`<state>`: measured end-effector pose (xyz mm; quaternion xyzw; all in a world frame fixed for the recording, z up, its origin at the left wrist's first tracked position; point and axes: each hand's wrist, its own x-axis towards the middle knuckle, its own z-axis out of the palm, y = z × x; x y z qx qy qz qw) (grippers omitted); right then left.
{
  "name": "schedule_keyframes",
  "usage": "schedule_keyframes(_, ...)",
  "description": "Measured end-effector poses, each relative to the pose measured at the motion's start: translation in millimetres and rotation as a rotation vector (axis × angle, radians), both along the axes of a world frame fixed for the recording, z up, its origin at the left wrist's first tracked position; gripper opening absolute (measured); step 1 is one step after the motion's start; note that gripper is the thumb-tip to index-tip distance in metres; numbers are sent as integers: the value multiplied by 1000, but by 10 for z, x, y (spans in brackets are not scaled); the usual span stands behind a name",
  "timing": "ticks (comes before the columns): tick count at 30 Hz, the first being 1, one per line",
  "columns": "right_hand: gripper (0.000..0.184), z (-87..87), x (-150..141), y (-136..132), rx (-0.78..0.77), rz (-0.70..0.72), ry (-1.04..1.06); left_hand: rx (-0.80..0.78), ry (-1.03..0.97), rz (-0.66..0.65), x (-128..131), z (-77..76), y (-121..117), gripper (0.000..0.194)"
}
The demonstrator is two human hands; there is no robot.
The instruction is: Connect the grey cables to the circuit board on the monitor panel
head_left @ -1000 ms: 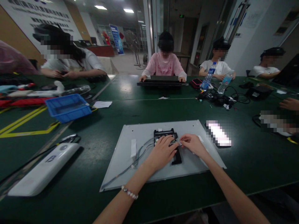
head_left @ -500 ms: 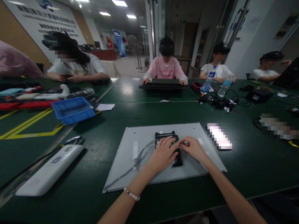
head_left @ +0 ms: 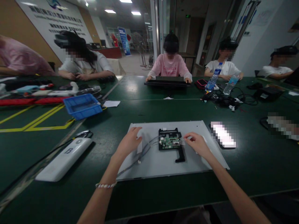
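While the left hand [head_left: 129, 141] arches with parted fingers over a smooth pale panel [head_left: 154, 169], the right hand [head_left: 198, 145] curls its fingertips at clear film [head_left: 182, 142], grip unclear, green circuit board [head_left: 168, 143] on angular black plastic frame [head_left: 180, 155] mid-panel, thin grey cables [head_left: 147, 149].

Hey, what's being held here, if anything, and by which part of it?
The right grip seems to pinch a clear strip by its right end; whether the left grip holds the white strip cannot be told.
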<state>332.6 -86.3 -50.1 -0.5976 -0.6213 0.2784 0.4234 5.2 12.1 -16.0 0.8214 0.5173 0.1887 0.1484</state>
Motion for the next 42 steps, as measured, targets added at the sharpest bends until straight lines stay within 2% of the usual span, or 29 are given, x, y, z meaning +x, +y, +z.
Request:
schedule_keyframes(3, 16, 21, -21, -18, 22, 22, -34, -63, -41, -16, -127, -147, 24, 38)
schedule_keyframes(6, 15, 56, -37, -36, 30, 17, -57, -55, -66, 3, -146, -193, 67, 28)
schedule_keyframes(10, 15, 112, -39, -50, 33, -6, -80, -63, -144, 25, -176, -98, 99, 18)
schedule_keyframes(14, 16, 138, -32, -46, 68, -1, -87, -137, -401, 116, -236, 43, 50, 24)
schedule_keyframes(16, 17, 142, -42, -46, 95, 5, -95, -161, -456, 134, -247, 75, 18, 26)
schedule_keyframes(20, 18, 149, -94, -60, 119, 10, -130, -145, -329, 116, -220, 32, -22, 27)
schedule_keyframes(25, 17, 198, -149, -94, 140, 29, -167, -104, -135, 43, -194, -89, -45, 44)
schedule_keyframes(27, 18, 243, -176, -111, 155, 43, -176, -138, -85, -1, -198, -102, -47, 37)
schedule_keyframes(30, 19, 324, -251, -142, 183, 68, -197, -179, -111, -14, -207, -48, -51, 23)
schedule_keyframes(35, 21, 442, -452, -213, 220, 99, -231, -320, -428, 54, -179, 155, -151, 26)
schedule_keyframes(37, 25, 479, -544, -239, 228, 116, -247, -334, -465, 68, -139, 195, -226, 26)
schedule_keyframes(39, 32, 510, -648, -259, 240, 152, -279, -308, -415, 86, -89, 175, -296, 25)
schedule_keyframes(42, 39, 539, -840, -279, 264, 293, -375, -255, -306, 129, -24, 51, -356, 26)
